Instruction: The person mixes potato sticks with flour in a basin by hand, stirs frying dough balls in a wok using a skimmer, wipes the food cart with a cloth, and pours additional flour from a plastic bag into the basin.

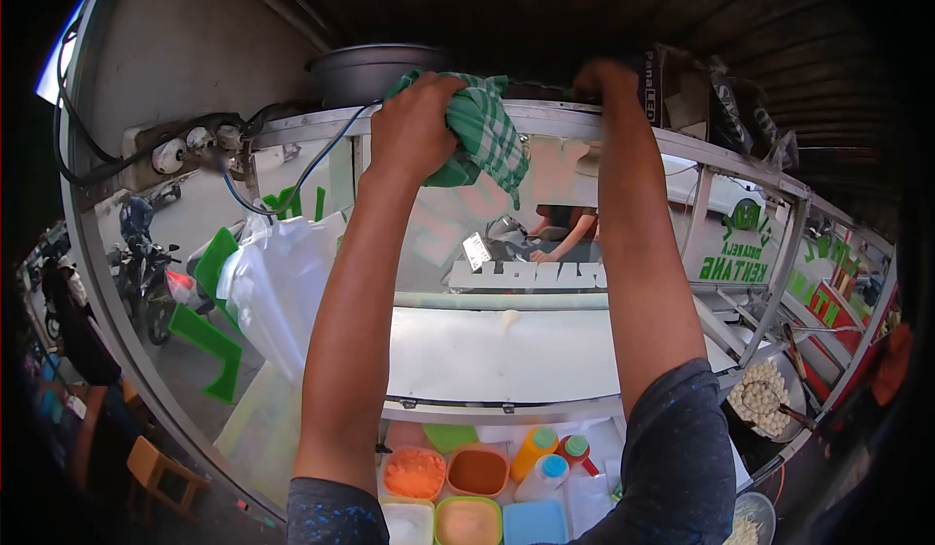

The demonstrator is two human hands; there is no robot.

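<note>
My left hand (413, 128) is raised to the top rail of the stall's glass case and is closed on a green and white checked cloth (487, 136), which hangs down to its right. Just behind that hand, a dark round pan (365, 73) rests on the shelf above the rail. My right hand (608, 77) reaches up over the same rail, left of a box with printed lettering (654, 87). It is dark and blurred there, so its fingers and anything in them cannot be made out.
Below are tubs of orange (414, 473) and brown (477, 470) food, squeeze bottles (534, 452) and a white counter (502, 355). White plastic bags (278, 287) hang left, near cables and sockets (168, 155). A frying pan (765, 399) stands right. Beyond the glass, a person (565, 233) sits by a motorbike.
</note>
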